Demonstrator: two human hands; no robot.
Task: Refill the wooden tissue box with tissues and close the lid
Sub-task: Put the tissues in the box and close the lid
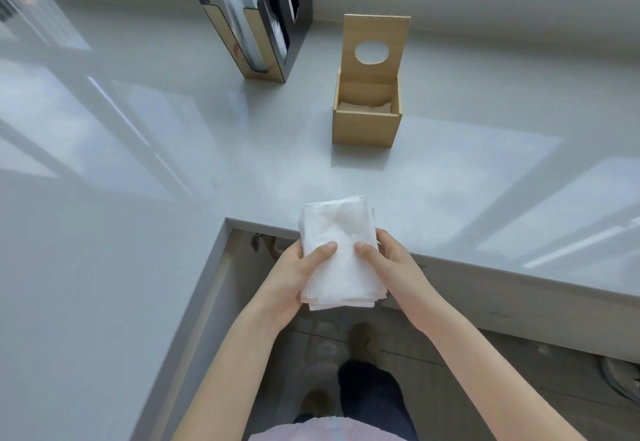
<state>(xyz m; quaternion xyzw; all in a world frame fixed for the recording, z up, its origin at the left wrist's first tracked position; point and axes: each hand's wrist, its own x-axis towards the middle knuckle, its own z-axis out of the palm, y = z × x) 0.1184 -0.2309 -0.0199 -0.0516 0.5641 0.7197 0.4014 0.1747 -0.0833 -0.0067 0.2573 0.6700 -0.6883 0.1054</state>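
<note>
Left hand (294,274) and right hand (388,264) clasp a stack of white tissues (341,253) from either side, thumbs pressed on top, above the near edge of the grey counter (138,232). At 12 o'clock stands the wooden tissue box (366,125), its lid (375,35) with a round hole raised upright; a low layer of tissues lies inside. At 11 o'clock, a black cup dispenser (273,38) holds stacked clear cups (239,11).

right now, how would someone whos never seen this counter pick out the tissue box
On the grey counter, look toward the back wall, right of the black cup dispenser. The wooden tissue box stands there alone, its lid upright, with a round hole.
</note>
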